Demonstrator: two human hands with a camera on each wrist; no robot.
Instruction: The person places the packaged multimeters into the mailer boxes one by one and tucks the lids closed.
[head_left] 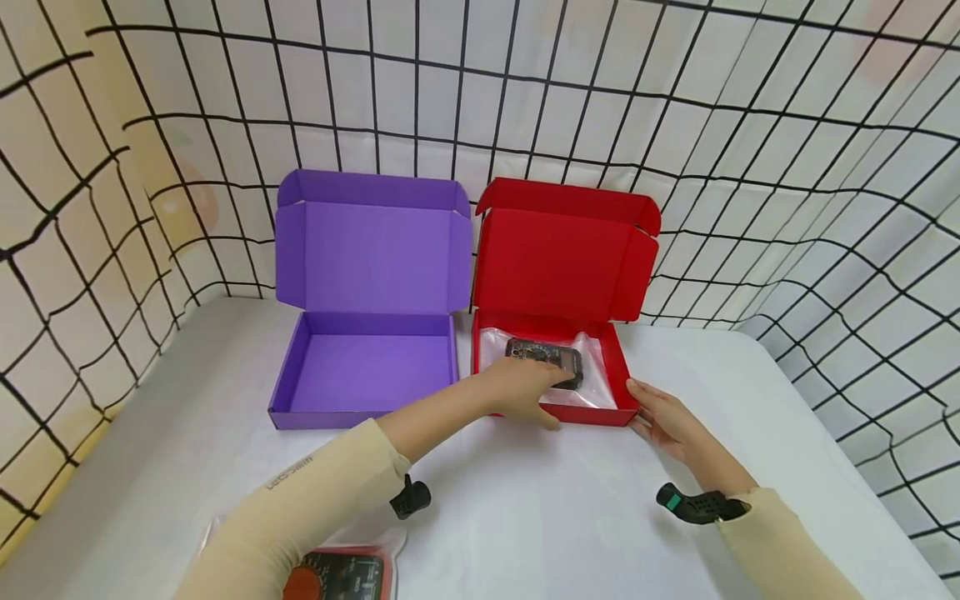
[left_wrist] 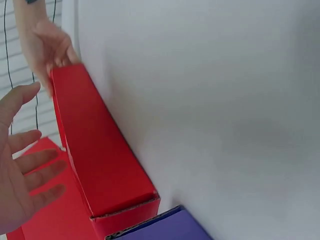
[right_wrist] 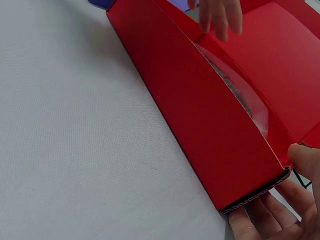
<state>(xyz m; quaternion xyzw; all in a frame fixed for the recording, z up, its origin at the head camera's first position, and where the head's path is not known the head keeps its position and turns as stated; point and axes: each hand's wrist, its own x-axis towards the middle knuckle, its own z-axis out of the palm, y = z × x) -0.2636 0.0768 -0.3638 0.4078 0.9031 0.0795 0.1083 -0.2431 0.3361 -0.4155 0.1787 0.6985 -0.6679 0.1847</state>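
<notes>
An open red cardboard box (head_left: 626, 375) stands on the table, its lid (head_left: 555, 262) raised behind it. Inside lies a black multimeter (head_left: 573, 364) in a clear plastic bag (head_left: 597, 379). Over the front of this box hovers my left hand (head_left: 521, 390), fingers spread and partly covering the meter in the head view; the left wrist view shows nothing in its palm. My right hand (head_left: 667, 421) grips the box's front right corner. In the right wrist view, that thumb (right_wrist: 302, 157) is on the top edge and the fingers (right_wrist: 267, 215) curl underneath.
Left of the red box stands an open purple box (head_left: 363, 367) with a bare bottom. Another bagged meter, red-edged (head_left: 352, 575), lies at the near edge, partly behind the left sleeve (head_left: 300, 500). A black wire grid (head_left: 420, 100) encloses the white table (head_left: 510, 517).
</notes>
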